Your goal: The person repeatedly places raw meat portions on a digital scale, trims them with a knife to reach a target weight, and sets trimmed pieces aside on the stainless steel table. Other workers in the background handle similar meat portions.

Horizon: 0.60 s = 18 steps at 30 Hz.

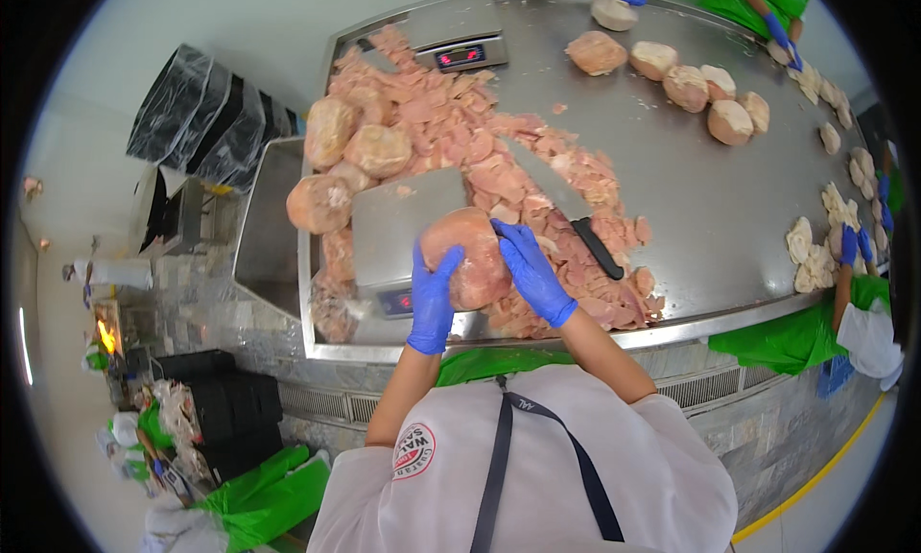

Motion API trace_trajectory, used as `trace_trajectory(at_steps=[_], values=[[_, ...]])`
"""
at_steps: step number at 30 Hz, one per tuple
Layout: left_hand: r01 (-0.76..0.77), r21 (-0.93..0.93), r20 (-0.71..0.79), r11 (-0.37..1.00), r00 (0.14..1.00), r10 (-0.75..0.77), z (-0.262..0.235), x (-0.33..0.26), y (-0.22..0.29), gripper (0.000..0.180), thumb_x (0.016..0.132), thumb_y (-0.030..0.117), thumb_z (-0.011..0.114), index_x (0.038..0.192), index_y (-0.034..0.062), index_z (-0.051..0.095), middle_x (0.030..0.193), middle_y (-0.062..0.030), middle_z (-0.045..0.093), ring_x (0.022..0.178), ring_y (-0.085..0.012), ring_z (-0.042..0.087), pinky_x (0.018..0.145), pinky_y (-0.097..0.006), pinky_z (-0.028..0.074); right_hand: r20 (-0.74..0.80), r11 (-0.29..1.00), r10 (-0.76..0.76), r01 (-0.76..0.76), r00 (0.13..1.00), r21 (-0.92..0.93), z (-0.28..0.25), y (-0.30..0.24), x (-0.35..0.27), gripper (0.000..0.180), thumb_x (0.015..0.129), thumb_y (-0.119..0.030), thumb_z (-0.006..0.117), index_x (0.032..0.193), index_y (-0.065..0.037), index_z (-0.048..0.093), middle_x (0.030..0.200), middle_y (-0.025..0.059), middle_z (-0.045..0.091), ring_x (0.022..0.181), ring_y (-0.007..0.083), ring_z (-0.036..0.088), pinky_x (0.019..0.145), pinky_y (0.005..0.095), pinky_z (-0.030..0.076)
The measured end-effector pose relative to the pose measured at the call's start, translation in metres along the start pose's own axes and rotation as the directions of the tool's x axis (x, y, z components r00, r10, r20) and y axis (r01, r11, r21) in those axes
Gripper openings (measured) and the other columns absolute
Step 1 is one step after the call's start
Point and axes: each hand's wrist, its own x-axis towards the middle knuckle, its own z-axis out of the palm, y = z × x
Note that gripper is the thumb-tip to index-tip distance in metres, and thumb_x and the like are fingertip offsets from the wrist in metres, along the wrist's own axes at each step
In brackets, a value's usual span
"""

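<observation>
Between my two blue-gloved hands is a large round piece of pink boneless ham [470, 256], raised just above the near edge of the steel table. My left hand [432, 299] grips its left side, fingers curled over the front. On the upper right side my right hand [528, 270] presses against it with fingers bent. A small dark edge shows at the right fingertips; what it is I cannot make out. Beyond my hands lies a heap of thin pink meat trimmings [460, 121]. A long knife [576, 217] with a black handle rests on that heap, right of my right hand.
A steel scale platform [403, 217] is left of the ham. Several whole hams [326, 131] crowd the table's left end. Another scale [460, 52] stands farther back. More hams [729, 121] sit at far right, where co-workers' gloved hands [849, 246] work. A steel bin [273, 236] adjoins the table.
</observation>
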Motion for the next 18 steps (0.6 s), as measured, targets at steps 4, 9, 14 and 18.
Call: trace_trajectory(at_steps=[4, 9, 14, 18], values=[[-0.147, 0.225, -0.093, 0.963, 0.981, 0.171, -0.021, 0.008, -0.007, 0.059, 0.093, 0.020, 0.070, 0.141, -0.0007, 0.042, 0.133, -0.0129, 0.053, 0.122, -0.0217, 0.052, 0.105, -0.033, 0.043, 0.124, 0.976, 0.028, 0.000, 0.992, -0.217, 0.016, -0.014, 0.016, 0.050, 0.102, -0.024, 0.053, 0.144, 0.002, 0.047, 0.122, 0.0157, 0.057, 0.120, 0.0285, 0.054, 0.106, 0.0365, 0.041], [-0.084, 0.137, -0.082, 0.987, 0.992, 0.096, -0.035, 0.045, 0.009, 0.060, 0.096, 0.024, 0.068, 0.143, -0.0011, 0.040, 0.137, -0.0146, 0.049, 0.125, -0.0212, 0.048, 0.108, -0.034, 0.040, 0.231, 0.937, 0.138, -0.203, 0.963, 0.283, 0.005, -0.026, 0.048, 0.051, 0.093, -0.025, 0.065, 0.135, 0.001, 0.055, 0.128, 0.0192, 0.057, 0.123, 0.0329, 0.054, 0.107, 0.0393, 0.042], [-0.125, 0.197, -0.241, 0.973, 0.955, 0.171, -0.064, 0.060, 0.037, 0.055, 0.098, 0.026, 0.065, 0.143, 0.0007, 0.044, 0.136, -0.0145, 0.051, 0.123, -0.0203, 0.051, 0.108, -0.034, 0.038, -0.140, 0.948, -0.009, -0.036, 0.990, -0.315, -0.038, -0.001, 0.048, 0.046, 0.094, -0.021, 0.066, 0.136, -0.007, 0.057, 0.133, 0.0147, 0.056, 0.125, 0.0269, 0.052, 0.105, 0.0364, 0.042], [-0.069, 0.082, -0.278, 0.994, 0.956, 0.090, -0.084, 0.043, 0.063, 0.051, 0.096, 0.027, 0.067, 0.140, 0.0068, 0.050, 0.134, -0.0078, 0.053, 0.121, -0.0169, 0.050, 0.107, -0.032, 0.036, -0.362, 0.877, 0.010, -0.182, 0.932, -0.444, -0.091, 0.055, 0.018, 0.047, 0.090, -0.019, 0.069, 0.133, -0.004, 0.057, 0.127, 0.0200, 0.057, 0.117, 0.0357, 0.055, 0.102, 0.0418, 0.044]])
